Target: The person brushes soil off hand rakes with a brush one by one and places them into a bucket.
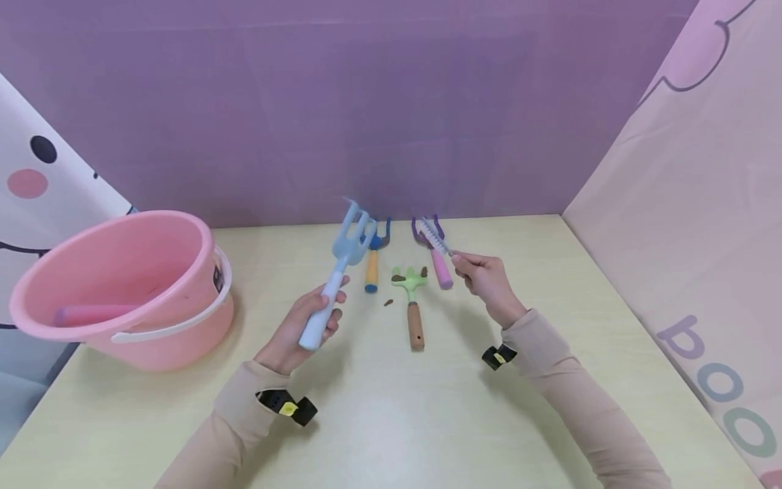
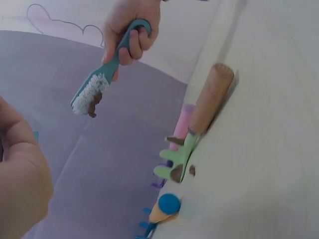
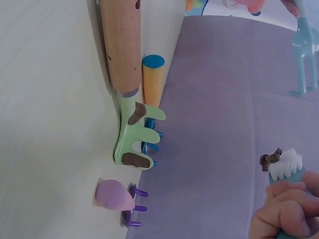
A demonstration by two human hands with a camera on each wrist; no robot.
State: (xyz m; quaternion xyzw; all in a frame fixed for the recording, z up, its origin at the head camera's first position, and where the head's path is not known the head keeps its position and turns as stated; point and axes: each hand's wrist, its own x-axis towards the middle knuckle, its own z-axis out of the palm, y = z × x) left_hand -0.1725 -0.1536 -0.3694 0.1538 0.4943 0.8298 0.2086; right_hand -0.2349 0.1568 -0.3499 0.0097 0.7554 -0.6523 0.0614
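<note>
Snugly, the left grip [image 1: 294, 329] holds a blue fork [image 1: 339, 265], the right grip [image 1: 490, 284] a brush [image 2: 108, 69] bearing perhaps soil [image 2: 94, 103].

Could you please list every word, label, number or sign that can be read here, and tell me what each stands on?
"boo": on the pale panel at the right of the head view; a pink mark beyond it is cut off.
Dark label on the pink bucket: too small to read.
Light-blue fork and brush: no text can be made out.
</note>
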